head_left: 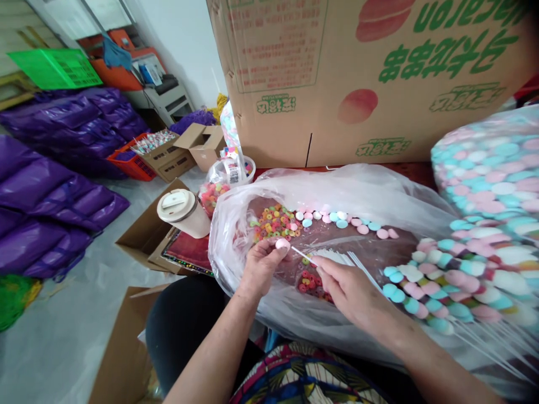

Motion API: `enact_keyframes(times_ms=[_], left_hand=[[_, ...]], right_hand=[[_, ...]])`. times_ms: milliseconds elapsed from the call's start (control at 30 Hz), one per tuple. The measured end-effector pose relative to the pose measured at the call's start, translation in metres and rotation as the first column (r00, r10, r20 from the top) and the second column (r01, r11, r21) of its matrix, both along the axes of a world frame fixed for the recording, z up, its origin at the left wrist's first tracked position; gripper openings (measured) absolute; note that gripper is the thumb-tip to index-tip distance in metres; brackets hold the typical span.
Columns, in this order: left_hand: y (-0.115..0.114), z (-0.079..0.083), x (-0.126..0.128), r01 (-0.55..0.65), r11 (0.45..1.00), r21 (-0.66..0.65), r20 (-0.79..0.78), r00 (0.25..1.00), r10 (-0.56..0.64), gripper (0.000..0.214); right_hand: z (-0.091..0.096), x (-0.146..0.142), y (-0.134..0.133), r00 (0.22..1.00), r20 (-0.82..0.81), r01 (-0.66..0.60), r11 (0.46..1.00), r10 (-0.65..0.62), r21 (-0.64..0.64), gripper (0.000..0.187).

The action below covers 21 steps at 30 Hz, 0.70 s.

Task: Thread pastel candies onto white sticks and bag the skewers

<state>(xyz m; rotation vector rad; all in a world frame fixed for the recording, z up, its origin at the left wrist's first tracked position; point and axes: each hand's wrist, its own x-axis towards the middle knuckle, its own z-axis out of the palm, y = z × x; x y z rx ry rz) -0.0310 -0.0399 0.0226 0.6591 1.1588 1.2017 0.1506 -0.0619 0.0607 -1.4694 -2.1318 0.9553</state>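
Note:
Between thumb and fingers, my left hand (261,265) pinches a pale pink marshmallow (282,243). My right hand (351,289) grips a thin white stick (302,255), whose tip points at the marshmallow; whether it has pierced it I cannot tell. Around both hands lies a clear plastic sheet (357,188). Multicoloured cereal rings (273,221) are heaped just beyond my left hand, with a row of loose marshmallows (342,220) to their right. Red rings (310,282) lie between my hands, near several loose white sticks (357,264). Finished marshmallow skewers (458,280) are piled at the right.
A tall cardboard box (295,123) stands at the back. At the right rises a big bag of marshmallows (492,163). A white lidded cup (185,212) and a bag of rings (213,193) stand at the left edge. Purple bundles (63,134) and an open carton (147,230) are farther left.

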Motion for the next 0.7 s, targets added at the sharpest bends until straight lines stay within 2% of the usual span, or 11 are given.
enact_keyframes(times_ms=[67,133,233,333,433,533,600,700], left_hand=[[0.001,0.001,0.002,-0.011,1.000,0.002,-0.035,0.999,0.011,0.032],[0.001,0.001,0.004,-0.004,1.000,0.014,-0.087,0.996,0.005,0.032],[-0.002,-0.001,0.005,0.020,0.998,0.057,-0.195,0.981,-0.009,0.028],[-0.006,-0.006,0.006,0.029,0.990,0.138,-0.395,0.918,0.028,0.026],[-0.011,-0.010,0.007,0.075,0.966,0.248,-0.625,0.774,0.100,0.029],[-0.016,-0.015,0.012,0.110,0.953,0.281,-0.736,0.662,0.141,0.029],[-0.019,-0.018,0.017,0.101,0.957,0.274,-0.750,0.645,0.147,0.028],[-0.021,-0.022,0.021,0.129,0.955,0.267,-0.717,0.688,0.107,0.024]], right_hand=[[0.002,-0.004,-0.004,0.977,0.215,-0.015,0.999,0.008,0.031,0.037],[0.004,-0.010,-0.005,0.909,0.416,-0.029,0.999,0.012,0.036,0.035],[0.007,-0.018,-0.003,0.818,0.573,-0.068,0.997,0.037,0.033,0.035],[0.014,-0.022,-0.002,0.752,0.658,-0.069,0.997,0.026,0.039,0.036],[0.022,-0.027,-0.005,0.699,0.715,-0.077,0.996,0.019,0.049,0.037],[0.023,-0.037,-0.008,0.688,0.726,-0.078,0.995,0.012,0.057,0.034],[0.016,-0.043,-0.008,0.698,0.716,-0.066,0.996,0.002,0.062,0.032],[0.001,-0.043,-0.006,0.747,0.665,-0.045,0.998,-0.002,0.053,0.029]])
